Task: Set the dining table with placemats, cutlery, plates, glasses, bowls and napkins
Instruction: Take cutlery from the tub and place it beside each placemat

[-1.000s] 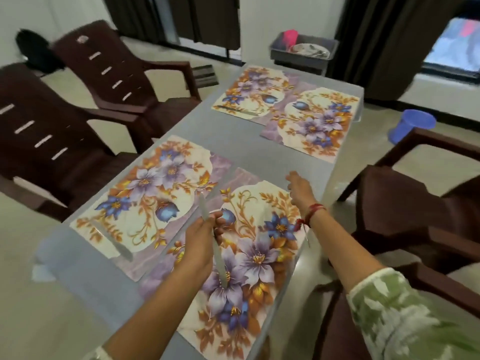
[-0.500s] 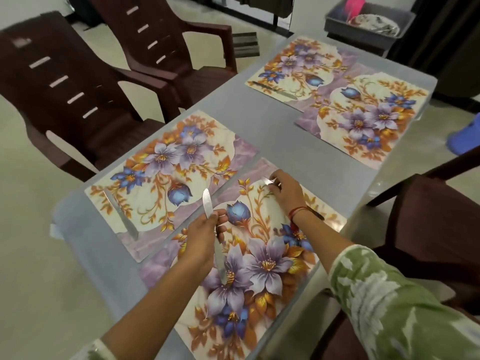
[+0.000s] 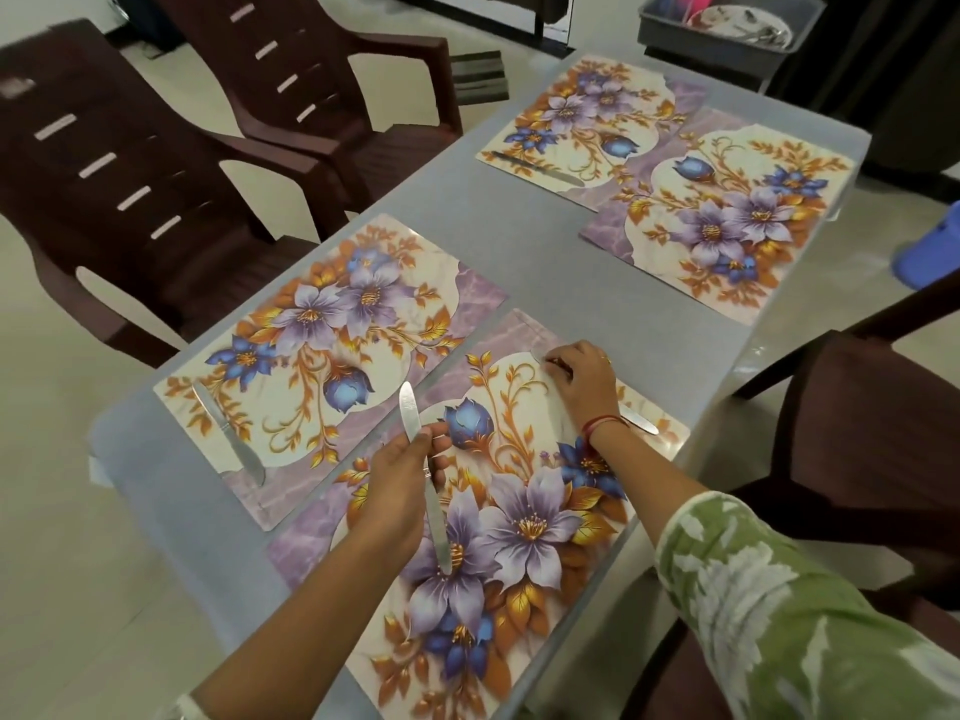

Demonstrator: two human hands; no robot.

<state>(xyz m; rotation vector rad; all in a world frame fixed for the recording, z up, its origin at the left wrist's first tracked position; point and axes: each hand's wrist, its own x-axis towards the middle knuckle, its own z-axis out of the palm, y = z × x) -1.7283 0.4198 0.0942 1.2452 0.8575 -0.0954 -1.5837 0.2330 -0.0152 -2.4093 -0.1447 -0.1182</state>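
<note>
Four floral placemats lie on the grey table point(image 3: 519, 252). My left hand point(image 3: 405, 480) grips a butter knife point(image 3: 415, 433) above the near right placemat point(image 3: 524, 517), with the handle pointing away and the blade toward me. My right hand point(image 3: 582, 381) lies on that mat's far edge with its fingers curled over a second knife point(image 3: 640, 423); only the knife's end shows past my wrist. One knife point(image 3: 231, 436) lies on the near left placemat point(image 3: 332, 350). Another knife point(image 3: 540, 168) lies on the far left placemat point(image 3: 587, 111). The far right placemat point(image 3: 727, 215) carries nothing.
A grey tub point(image 3: 670, 28) with plates and cutlery stands beyond the table's far end. Two brown plastic chairs point(image 3: 130, 200) stand along the left side and another chair point(image 3: 857, 449) on the right. A blue stool point(image 3: 930, 246) is on the floor at far right.
My right hand moved from the table's right edge onto the near right placemat and brought a knife down onto it. My left hand kept its knife almost still.
</note>
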